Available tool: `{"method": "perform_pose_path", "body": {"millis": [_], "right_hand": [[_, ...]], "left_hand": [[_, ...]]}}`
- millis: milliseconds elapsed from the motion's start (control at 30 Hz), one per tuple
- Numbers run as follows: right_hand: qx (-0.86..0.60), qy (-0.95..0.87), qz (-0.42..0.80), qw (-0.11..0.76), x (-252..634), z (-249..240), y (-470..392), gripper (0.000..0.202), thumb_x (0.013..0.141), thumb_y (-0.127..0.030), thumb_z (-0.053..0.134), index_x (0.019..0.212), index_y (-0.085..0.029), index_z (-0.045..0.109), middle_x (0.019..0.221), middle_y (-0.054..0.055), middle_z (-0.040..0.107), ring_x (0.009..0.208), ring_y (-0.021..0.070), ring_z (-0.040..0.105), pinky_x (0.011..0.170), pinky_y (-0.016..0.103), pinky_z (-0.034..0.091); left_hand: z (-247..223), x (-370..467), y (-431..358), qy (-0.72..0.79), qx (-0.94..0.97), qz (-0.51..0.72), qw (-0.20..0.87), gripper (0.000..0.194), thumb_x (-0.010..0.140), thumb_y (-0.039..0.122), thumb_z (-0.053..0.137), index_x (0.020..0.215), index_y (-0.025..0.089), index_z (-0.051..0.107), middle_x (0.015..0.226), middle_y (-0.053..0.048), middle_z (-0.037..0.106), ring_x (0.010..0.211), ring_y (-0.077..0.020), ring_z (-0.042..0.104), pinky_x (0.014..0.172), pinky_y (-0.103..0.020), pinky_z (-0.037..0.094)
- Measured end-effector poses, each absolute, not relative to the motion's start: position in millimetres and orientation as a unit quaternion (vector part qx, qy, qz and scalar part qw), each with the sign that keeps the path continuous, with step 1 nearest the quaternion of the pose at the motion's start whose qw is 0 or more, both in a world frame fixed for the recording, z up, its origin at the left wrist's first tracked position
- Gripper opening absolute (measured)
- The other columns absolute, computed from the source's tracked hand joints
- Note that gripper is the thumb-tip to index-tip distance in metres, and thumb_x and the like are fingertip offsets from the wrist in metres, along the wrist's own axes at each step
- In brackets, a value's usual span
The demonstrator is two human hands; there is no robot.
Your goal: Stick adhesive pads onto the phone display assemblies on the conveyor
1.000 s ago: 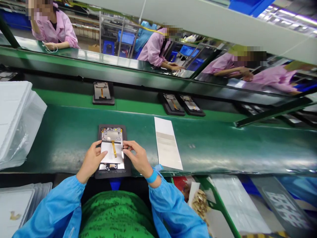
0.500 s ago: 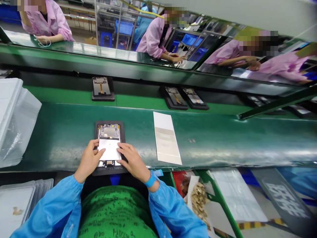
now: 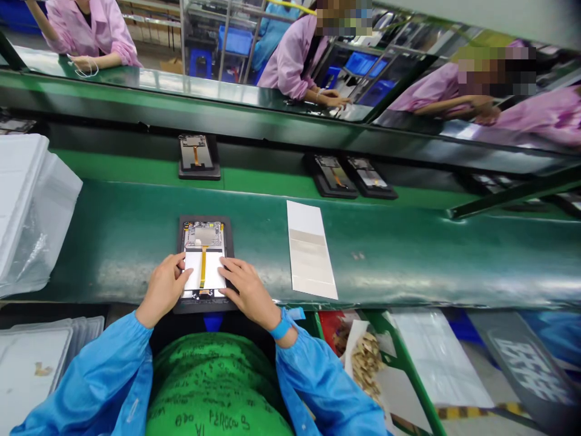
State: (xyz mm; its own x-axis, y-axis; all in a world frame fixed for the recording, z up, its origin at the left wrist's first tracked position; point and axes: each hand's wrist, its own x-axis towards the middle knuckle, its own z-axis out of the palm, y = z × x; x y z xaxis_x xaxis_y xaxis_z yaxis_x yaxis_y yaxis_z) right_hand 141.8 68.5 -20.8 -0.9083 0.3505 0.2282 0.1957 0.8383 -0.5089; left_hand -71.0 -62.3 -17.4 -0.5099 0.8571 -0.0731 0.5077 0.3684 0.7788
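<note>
An opened tablet-like device (image 3: 204,235) lies in a dark foam tray (image 3: 230,233) on the green bench in front of me. Across its lower half sits a white battery (image 3: 193,266), with an orange ribbon cable (image 3: 203,266) running down over it. My left hand (image 3: 166,286) rests at the battery's left edge, thumb and fingers apart. My right hand (image 3: 249,292) touches the right edge with its fingers spread. Neither hand is wrapped round anything.
A white card (image 3: 312,251) lies right of the tray on the bench (image 3: 385,254). Similar devices in trays (image 3: 197,158) stand on the green belt (image 3: 254,181) beyond. White plastic trays (image 3: 27,212) are stacked at left. People in pink work across the line.
The orange ribbon cable now lies over the battery, where only white showed before. Both hands stay at its edges. The whole view has shifted slightly.
</note>
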Motion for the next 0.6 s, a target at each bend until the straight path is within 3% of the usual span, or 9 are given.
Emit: {"method": "perform_pose_path", "body": {"millis": [367,600], "right_hand": [[-0.137,-0.955,0.222,0.144,140.6,-17.3,65.4,0.045,0.092,-0.02,0.065,0.136,-0.017,0.054,0.145,0.017,0.053,0.132,0.0314,0.045,0.104,0.055,0.047],[-0.133,-0.962,0.202,0.124,139.3,-14.3,62.7,0.045,0.093,-0.019,0.063,0.137,-0.016,0.053,0.146,0.018,0.051,0.132,0.0331,0.045,0.106,0.056,0.046]], "left_hand": [[-7.0,-71.6,-61.0,0.782,0.487,0.318,0.222,0.028,0.09,0.027,0.052,0.114,0.017,0.063,0.088,-0.002,0.057,0.068,-0.0168,0.055,0.072,-0.033,0.045],[-10.2,-69.9,-60.3,0.79,0.518,0.264,0.192,0.026,0.093,0.028,0.05,0.115,0.019,0.06,0.094,-0.007,0.059,0.083,-0.0226,0.061,0.075,-0.034,0.048]]}}
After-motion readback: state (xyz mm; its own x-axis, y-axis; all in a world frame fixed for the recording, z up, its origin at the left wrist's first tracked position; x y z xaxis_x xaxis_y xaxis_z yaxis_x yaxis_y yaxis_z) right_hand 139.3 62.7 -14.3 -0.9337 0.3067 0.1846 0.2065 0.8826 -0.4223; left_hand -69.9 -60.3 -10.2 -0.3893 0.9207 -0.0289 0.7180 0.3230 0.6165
